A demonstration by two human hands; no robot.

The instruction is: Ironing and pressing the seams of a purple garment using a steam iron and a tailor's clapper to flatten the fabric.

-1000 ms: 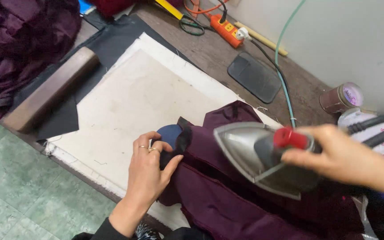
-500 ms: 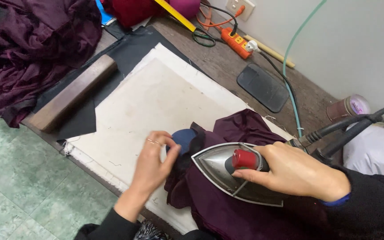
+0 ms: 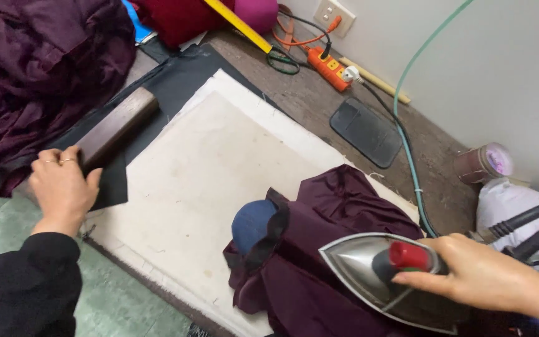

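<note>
- While the right hand [image 3: 481, 278] wraps the red handle of the iron [image 3: 382, 281], its fingers are curled shut on it and the iron's metal sole tilts up toward the camera, over the garment [image 3: 319, 249].
- Left hand [image 3: 63, 187] rests at the near end of the wooden block [image 3: 116, 128], fingers bent against it and the thumb spread; whether it truly grips the block I cannot tell.
- Garment is dark plum cloth, bunched at the near right corner of the cream pad [image 3: 201, 168] (it hangs partly over the pad's edge).
- Blue ham [image 3: 252, 223], rounded, pokes out from under the garment's black-trimmed edge.
- Black sheet [image 3: 182, 78] lies under the pad and the block on the tabletop [image 3: 313, 103].
- More plum cloth [image 3: 26, 68] is heaped at far left.
- Orange power strip [image 3: 327, 67], a black mat [image 3: 366, 131] and a green hose [image 3: 407, 143] lie near the wall.
</note>
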